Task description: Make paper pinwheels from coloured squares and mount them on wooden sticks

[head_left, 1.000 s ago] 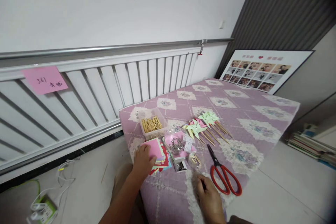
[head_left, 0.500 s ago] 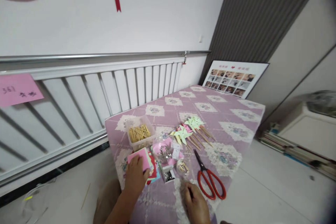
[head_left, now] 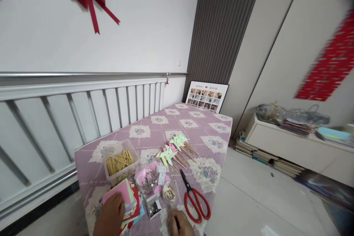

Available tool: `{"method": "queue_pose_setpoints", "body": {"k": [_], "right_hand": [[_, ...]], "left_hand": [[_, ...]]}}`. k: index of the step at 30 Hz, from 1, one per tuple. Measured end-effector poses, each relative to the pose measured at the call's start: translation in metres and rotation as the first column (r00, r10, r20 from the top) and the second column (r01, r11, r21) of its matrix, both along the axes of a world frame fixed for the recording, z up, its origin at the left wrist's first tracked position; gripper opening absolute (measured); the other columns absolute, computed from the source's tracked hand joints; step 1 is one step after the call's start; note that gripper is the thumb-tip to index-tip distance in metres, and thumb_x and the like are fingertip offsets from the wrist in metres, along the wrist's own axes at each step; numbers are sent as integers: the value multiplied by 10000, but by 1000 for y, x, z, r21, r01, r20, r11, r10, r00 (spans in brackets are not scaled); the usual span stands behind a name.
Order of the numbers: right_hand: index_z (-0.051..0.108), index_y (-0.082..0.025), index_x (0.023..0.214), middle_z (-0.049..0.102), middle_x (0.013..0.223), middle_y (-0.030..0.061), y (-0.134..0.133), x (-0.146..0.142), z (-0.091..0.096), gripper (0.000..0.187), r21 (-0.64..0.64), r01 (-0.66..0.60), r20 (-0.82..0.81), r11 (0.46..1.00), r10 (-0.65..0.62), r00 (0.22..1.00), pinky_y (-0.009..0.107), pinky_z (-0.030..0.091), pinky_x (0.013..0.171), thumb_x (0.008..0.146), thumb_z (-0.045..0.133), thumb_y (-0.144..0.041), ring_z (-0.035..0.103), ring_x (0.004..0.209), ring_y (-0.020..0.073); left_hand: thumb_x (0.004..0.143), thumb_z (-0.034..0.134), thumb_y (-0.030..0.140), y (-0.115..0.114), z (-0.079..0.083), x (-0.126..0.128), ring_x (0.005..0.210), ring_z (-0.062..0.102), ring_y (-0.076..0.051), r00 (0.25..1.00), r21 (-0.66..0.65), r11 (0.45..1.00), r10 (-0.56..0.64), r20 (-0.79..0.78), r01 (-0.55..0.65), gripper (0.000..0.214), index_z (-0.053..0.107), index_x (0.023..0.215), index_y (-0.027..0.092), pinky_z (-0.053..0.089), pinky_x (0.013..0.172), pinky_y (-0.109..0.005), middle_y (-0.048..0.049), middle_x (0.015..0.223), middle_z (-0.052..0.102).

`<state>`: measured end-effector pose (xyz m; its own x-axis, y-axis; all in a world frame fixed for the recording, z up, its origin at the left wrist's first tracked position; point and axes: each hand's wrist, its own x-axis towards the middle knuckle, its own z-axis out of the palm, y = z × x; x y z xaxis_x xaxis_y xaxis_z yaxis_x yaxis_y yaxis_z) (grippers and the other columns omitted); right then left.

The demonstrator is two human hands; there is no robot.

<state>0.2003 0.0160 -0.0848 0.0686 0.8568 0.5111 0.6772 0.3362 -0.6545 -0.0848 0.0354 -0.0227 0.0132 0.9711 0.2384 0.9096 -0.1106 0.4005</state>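
My left hand [head_left: 110, 217] lies on a stack of coloured paper squares [head_left: 125, 198] at the near left corner of the purple patterned table cover [head_left: 210, 127]; its fingers are bent down over the pink top sheet. My right hand [head_left: 181, 225] is at the bottom edge, closed round a thin dark object I cannot name. Red-handled scissors [head_left: 195, 201] lie just right of it. A clear box of wooden sticks [head_left: 119, 163], a round clear container of metal pins [head_left: 148, 181] and a small open box of pins [head_left: 153, 207] sit between the hands. Paper pinwheels on sticks [head_left: 174, 147] lie behind them.
A white slatted radiator cover [head_left: 83, 110] runs along the table's left side. A framed photo collage [head_left: 207, 96] leans against the dark ribbed wall panel. A low white cabinet [head_left: 293, 142] with books beside it stands at the right, across open tiled floor [head_left: 254, 199].
The view has swung up and to the right, so the table and both hands sit lower and further left. The hands keep their places on the paper stack and near the scissors.
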Motion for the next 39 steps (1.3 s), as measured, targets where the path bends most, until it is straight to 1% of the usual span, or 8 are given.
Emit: {"method": "queue_pose_setpoints", "body": {"k": [3, 7, 12, 13, 18, 23, 33, 39], "right_hand": [[644, -206, 747, 669, 687, 54, -3, 1, 7, 463, -42, -19, 42, 999, 20, 999, 231, 517, 615, 929, 339, -502, 652, 642, 170], [649, -204, 791, 687, 747, 68, -7, -1, 16, 400, -117, -6, 46, 993, 12, 999, 254, 524, 652, 920, 374, -465, 660, 695, 189], [655, -197, 851, 702, 823, 90, -4, -3, 14, 398, -177, -22, 36, 984, 29, 999, 288, 526, 718, 900, 385, -485, 661, 777, 211], [657, -195, 860, 703, 841, 95, -3, -3, 13, 397, -188, -31, 36, 982, 39, 999, 294, 525, 728, 894, 391, -488, 660, 795, 216], [651, -193, 877, 704, 874, 96, 3, 0, 8, 343, -241, -50, 40, 969, 62, 997, 312, 518, 750, 858, 424, -449, 655, 830, 225], [640, -187, 916, 700, 908, 99, 3, 1, 8, 312, -275, -67, 35, 959, 79, 996, 318, 507, 779, 852, 429, -408, 649, 854, 226], [634, -188, 904, 704, 894, 102, 2, -1, 8, 304, -258, -48, 47, 965, 62, 997, 310, 506, 755, 860, 426, -406, 653, 854, 230], [637, -181, 898, 706, 880, 102, 3, -1, 7, 301, -248, -54, 45, 967, 67, 997, 308, 509, 731, 852, 431, -395, 659, 839, 232]], "left_hand": [[860, 343, 208, 0, 5, 2, 761, 603, -178, 997, -23, 997, 69, 30, -69, 273, 555, 689, 204, 426, 744, -297, -40, 769, 644], [837, 413, 239, 2, 10, -2, 720, 584, -161, 964, -96, 974, 219, 149, -206, 182, 566, 743, 207, 399, 683, -265, -14, 754, 637], [773, 500, 214, 4, 23, -10, 701, 563, -158, 878, -138, 969, 243, 413, -203, 126, 580, 682, 180, 390, 697, -272, -21, 726, 635], [772, 508, 229, 4, 25, -11, 701, 565, -157, 866, -142, 966, 255, 429, -214, 131, 587, 681, 180, 392, 695, -271, -21, 729, 640], [799, 480, 283, 2, 28, -13, 637, 547, -146, 834, -173, 956, 292, 469, -237, 202, 600, 672, 179, 389, 636, -253, -3, 660, 621], [812, 439, 265, 1, 30, -15, 617, 522, -134, 814, -199, 950, 310, 492, -241, 218, 588, 681, 174, 365, 580, -231, 6, 642, 587], [726, 491, 115, 3, 19, -18, 659, 526, -126, 801, -165, 952, 307, 514, -259, 105, 571, 714, 181, 386, 655, -234, 18, 674, 574], [737, 484, 188, 1, 19, -25, 637, 541, -134, 705, -155, 917, 384, 596, -369, 75, 558, 743, 179, 408, 613, -239, 15, 672, 578]]}}
